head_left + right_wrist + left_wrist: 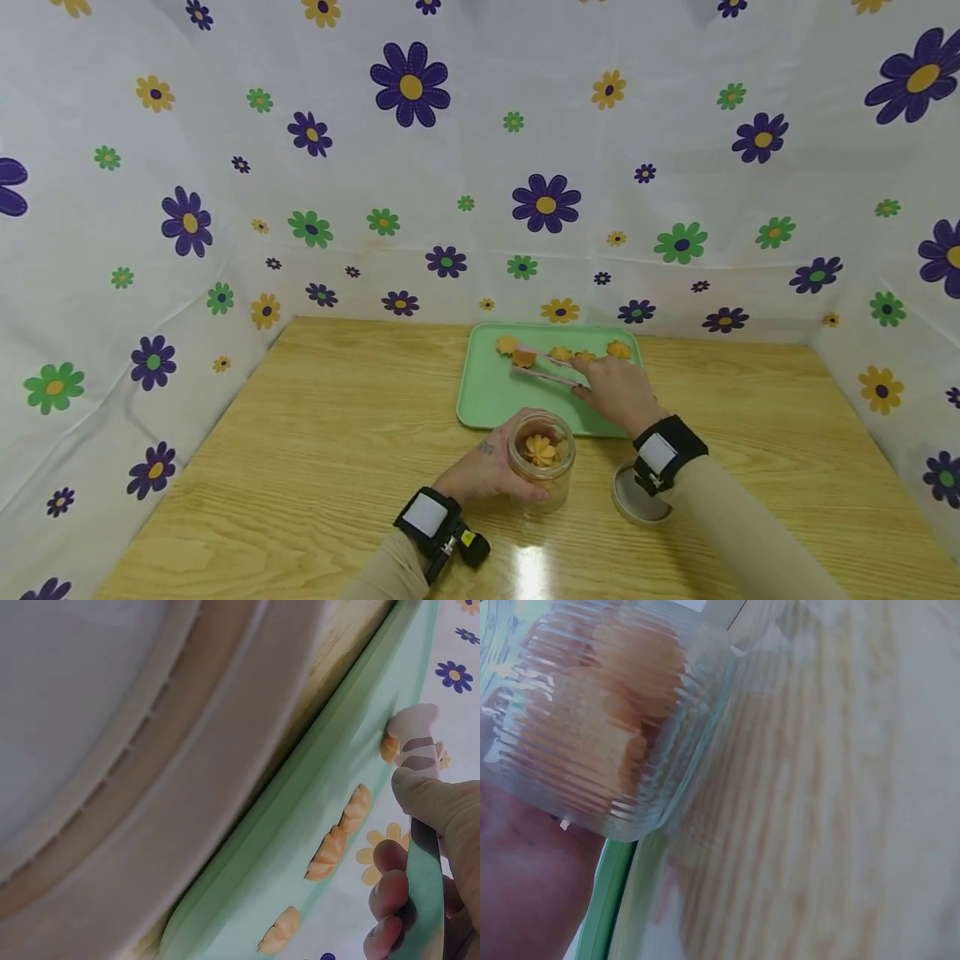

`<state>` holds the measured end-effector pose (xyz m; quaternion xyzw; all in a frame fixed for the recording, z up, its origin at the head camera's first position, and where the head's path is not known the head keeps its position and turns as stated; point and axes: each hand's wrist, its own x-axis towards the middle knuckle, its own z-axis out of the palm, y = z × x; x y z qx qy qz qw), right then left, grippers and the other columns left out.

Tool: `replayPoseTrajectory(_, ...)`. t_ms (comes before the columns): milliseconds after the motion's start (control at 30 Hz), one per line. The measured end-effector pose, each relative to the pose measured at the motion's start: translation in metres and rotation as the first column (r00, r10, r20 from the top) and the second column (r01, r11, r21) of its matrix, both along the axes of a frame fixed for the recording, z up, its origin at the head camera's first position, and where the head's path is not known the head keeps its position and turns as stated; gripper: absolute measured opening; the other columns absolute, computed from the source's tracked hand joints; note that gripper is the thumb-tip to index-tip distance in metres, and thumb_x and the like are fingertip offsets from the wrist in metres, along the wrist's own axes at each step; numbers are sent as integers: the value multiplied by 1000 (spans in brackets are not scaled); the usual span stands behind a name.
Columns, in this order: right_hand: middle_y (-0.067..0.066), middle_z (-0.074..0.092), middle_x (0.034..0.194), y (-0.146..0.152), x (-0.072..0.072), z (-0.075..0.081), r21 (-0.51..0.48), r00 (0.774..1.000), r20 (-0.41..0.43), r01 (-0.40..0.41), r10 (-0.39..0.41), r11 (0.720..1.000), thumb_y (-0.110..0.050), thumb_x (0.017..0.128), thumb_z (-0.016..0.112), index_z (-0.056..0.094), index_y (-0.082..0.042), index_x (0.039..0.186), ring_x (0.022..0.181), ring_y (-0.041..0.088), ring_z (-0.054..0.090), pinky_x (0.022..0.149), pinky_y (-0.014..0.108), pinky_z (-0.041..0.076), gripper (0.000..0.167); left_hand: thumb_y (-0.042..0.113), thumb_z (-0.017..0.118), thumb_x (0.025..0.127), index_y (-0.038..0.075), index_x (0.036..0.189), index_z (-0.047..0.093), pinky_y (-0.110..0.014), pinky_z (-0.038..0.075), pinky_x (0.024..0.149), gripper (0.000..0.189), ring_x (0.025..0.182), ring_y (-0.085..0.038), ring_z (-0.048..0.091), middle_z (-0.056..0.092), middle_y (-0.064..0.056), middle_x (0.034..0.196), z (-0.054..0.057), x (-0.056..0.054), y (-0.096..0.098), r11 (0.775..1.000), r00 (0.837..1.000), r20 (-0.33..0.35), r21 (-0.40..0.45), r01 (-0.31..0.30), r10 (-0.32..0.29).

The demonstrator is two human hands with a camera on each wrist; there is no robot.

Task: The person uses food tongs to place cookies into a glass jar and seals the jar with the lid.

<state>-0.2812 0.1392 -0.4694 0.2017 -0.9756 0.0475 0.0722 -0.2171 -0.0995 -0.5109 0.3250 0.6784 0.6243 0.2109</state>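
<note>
My left hand (498, 467) grips a clear glass jar (555, 483) upright near the tray's front edge. Several flower-shaped cookies (540, 451) are inside it, and the left wrist view shows them through the ribbed glass (585, 727). My right hand (618, 390) holds tongs (551, 379) with pink tips over the green tray (487, 400). Between those tips is a round cookie (524, 357). The right wrist view shows thumb and fingers around the metal arms of the tongs (424, 900). More cookies (559, 354) lie along the tray's back side.
A round lid (641, 504) lies on the wooden table (337, 417) beneath my right wrist, right of the jar; it looms large in the right wrist view. Flower-printed cloth (450, 167) surrounds the table at the back and both sides.
</note>
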Motion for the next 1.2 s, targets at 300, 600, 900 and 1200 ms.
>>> replayPoseTrajectory(300,10,72,82,-4,-1,2,-3,999,45,9,-9,1000,-31,93,76,72,-10,125,63,18,60,49,35,50,39,1,89,75,25,146,45,-31,38,116,87,133,-17,50,56,-4,138,-1,-1,0,1000,1000,5,9,4,-4)
replayPoseTrajectory(600,10,67,77,-3,0,1,-39,998,67,13,-11,999,-24,96,72,73,-5,115,64,20,58,50,34,49,27,3,90,74,23,149,42,-32,37,117,91,135,-18,49,55,-1,140,-2,0,0,1000,1000,-25,16,8,-8)
replayPoseTrajectory(900,5,60,72,-4,2,5,-112,986,163,56,-37,992,-22,100,68,71,-6,97,60,16,48,49,28,37,17,6,91,73,23,149,42,-33,37,118,92,136,-18,48,54,-1,141,0,-1,-1,999,1000,5,26,19,-19)
replayPoseTrajectory(1200,2,48,65,-2,6,0,-172,980,196,76,-42,982,-20,102,64,66,-6,82,57,14,44,51,26,31,24,4,90,74,28,147,43,-33,38,117,90,135,-17,49,55,-3,140,-2,0,-1,1000,1000,4,21,23,-23)
